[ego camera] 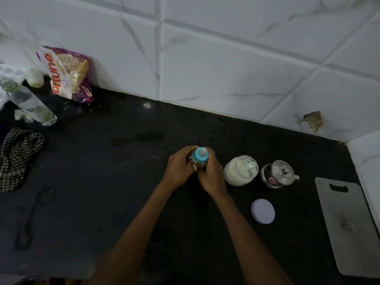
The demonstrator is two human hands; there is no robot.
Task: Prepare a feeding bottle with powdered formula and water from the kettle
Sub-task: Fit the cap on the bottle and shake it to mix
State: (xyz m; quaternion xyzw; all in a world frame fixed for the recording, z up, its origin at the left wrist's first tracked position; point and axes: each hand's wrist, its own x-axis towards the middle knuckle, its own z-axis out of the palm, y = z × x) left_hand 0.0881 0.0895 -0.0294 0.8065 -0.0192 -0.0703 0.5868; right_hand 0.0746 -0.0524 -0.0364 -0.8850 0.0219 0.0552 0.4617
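I start with the black worktop [102, 182], which carries everything. A grey cutting board [347, 223] lies flat along its right edge, well apart from the action. A checked cloth [18, 157] is bunched at the left edge. In the back left corner a printed food packet [65, 75] leans on the tiled wall beside a clear plastic bottle [28, 101].

Near the middle of the worktop, my left hand [181, 167] and right hand [211, 173] are both wrapped round the feeding bottle [200, 156], one from each side. It stands upright with its teal collar and teat fitted on top. My fingers cover the bottle's body, so I cannot tell whether powder or water is inside.

Just to the right stands the formula jar [240, 171], open and full of white powder. Beside it, towards the right edge, is the small steel kettle [277, 174] with its own lid on. The jar lid [263, 211] lies flat nearer the front edge. A pale scoop [251, 166] rests in the powder.

My reading is that the supplies are laid out and the jar is opened, but the top is on the bottle. That means I am either unscrewing it to begin or closing it after filling, and I cannot say which. Recapping the jar is certainly left.
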